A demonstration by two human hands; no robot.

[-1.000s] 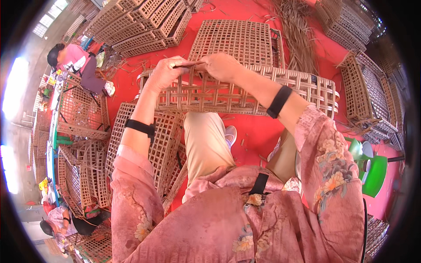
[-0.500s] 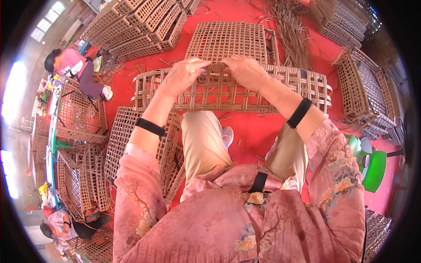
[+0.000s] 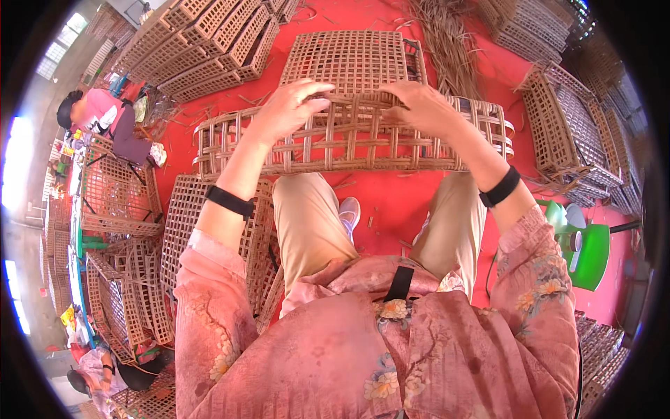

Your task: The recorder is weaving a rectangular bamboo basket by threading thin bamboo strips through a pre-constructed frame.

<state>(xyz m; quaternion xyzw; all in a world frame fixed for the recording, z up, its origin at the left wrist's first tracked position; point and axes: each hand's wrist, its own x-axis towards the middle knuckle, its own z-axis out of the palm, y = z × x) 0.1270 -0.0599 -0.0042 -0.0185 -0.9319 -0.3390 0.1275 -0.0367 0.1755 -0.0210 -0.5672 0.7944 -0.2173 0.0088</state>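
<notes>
A long woven basket (image 3: 328,150) of flat brown strips lies across in front of my knees, its open lattice side facing me and a thicker bound rim along the top. My left hand (image 3: 287,112) hovers at the rim's left-middle part, thumb and fingers apart. Over the rim on the right, my right hand (image 3: 427,112) is curved with a gap between its fingers and thumb; its fingertips are close to the strips, and whether they touch is hard to see. Behind the basket lies another woven lattice piece (image 3: 345,59). Both forearms wear black bands.
Stacked baskets stand at the back left (image 3: 209,52) and right (image 3: 572,133). Loose strips (image 3: 447,49) lie on the red floor (image 3: 380,209). A lattice basket (image 3: 192,230) leans by my left leg. A green seat (image 3: 592,258) is at right. Two people (image 3: 105,115) work at left.
My hands have moved apart along the rim and their fingers have spread from it. The view has shifted slightly, and my knees are set wider around the basket.
</notes>
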